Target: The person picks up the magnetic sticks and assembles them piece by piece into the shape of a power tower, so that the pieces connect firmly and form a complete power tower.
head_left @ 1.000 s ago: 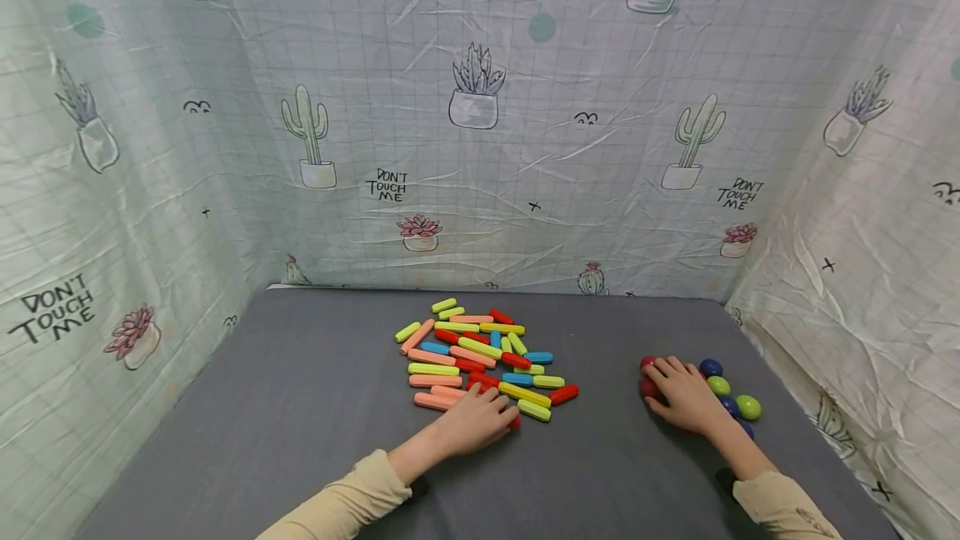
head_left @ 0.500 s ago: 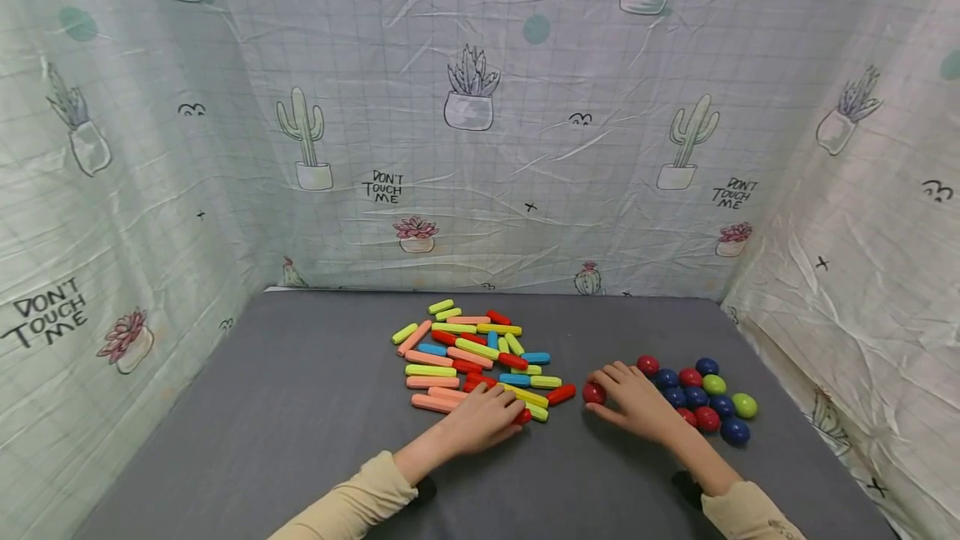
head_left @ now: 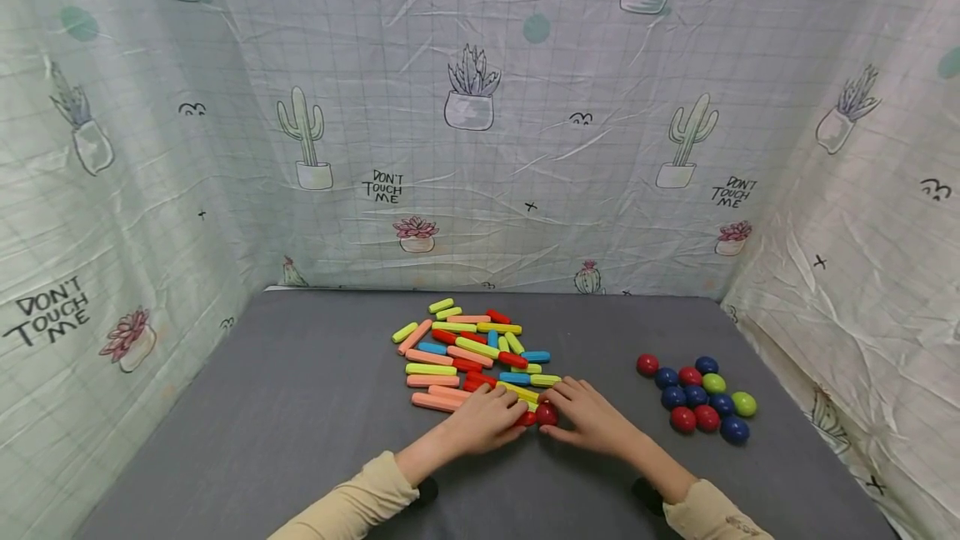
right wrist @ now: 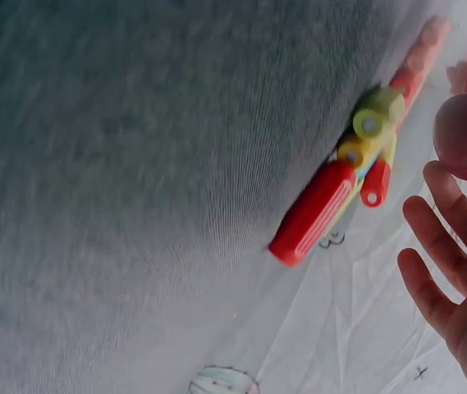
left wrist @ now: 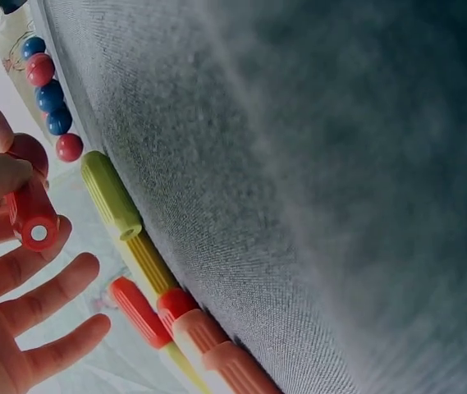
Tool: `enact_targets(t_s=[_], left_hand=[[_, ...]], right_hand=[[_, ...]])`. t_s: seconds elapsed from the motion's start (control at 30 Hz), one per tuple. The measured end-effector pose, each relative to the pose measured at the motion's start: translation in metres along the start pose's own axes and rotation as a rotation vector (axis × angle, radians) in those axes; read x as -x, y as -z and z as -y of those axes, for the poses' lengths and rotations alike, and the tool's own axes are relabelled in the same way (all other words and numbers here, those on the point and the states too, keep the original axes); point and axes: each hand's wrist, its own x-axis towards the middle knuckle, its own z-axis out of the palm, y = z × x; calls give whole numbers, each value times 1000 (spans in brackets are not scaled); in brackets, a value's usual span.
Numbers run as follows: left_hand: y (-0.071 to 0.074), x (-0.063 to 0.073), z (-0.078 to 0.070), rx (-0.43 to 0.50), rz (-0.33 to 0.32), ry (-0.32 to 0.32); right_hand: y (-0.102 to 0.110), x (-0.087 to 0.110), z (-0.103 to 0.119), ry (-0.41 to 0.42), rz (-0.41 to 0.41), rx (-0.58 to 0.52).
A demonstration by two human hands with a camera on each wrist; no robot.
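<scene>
My left hand (head_left: 480, 423) pinches a short red ridged stick (left wrist: 29, 209) between thumb and forefinger. A pale round spot shows in the stick's near end, and the other fingers are spread apart in the left wrist view. From the right, my right hand (head_left: 594, 420) holds a glossy red ball (head_left: 547, 414) in its fingertips. This ball (right wrist: 463, 135) is at the stick's far end; whether they touch or a small gap is left, I cannot tell. Both hands are just in front of a pile of coloured sticks (head_left: 477, 347).
Several salmon, yellow, blue and red sticks lie on the grey table (head_left: 285, 440) beyond my left hand. A loose group of red, blue and green balls (head_left: 696, 396) rests at the right. Patterned cloth (head_left: 480, 165) hangs behind and at the sides.
My right hand has left the group of balls and moved left with one red ball, up to my left hand. The left hand has shifted slightly right, still holding the red stick.
</scene>
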Motion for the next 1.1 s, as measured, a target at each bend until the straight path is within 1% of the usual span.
enact_targets(t_s=[0.1, 0.2, 0.33, 0.47, 0.57, 0.63, 0.73, 0.83, 0.93, 1.0, 1.1], left_hand=[[0, 0, 0, 11, 11, -6], [-2, 0, 1, 17, 21, -4], [-1, 0, 6, 0, 41, -13], [2, -1, 12, 1, 80, -41], [3, -1, 19, 2, 106, -65], [4, -1, 24, 1, 110, -73], [5, -4, 34, -3, 99, -63], [4, -10, 42, 17, 64, -17], [0, -18, 49, -22, 12, 38], [-4, -24, 53, -64, -20, 63], [-9, -32, 56, -150, -40, 73]], right_hand=[[0, 0, 3, -19, 38, -20], [-1, 0, 3, -34, 45, -35], [-2, 0, 2, -40, 29, -40], [-1, 1, -1, -38, 8, -32], [0, 4, -5, -44, 0, -19], [1, 5, -8, -50, -4, -10], [2, 8, -13, -55, -13, 1], [3, 12, -17, -69, -19, 11], [5, 15, -21, -90, -18, 19], [6, 16, -23, -99, -15, 23], [8, 16, -25, -104, -9, 24]])
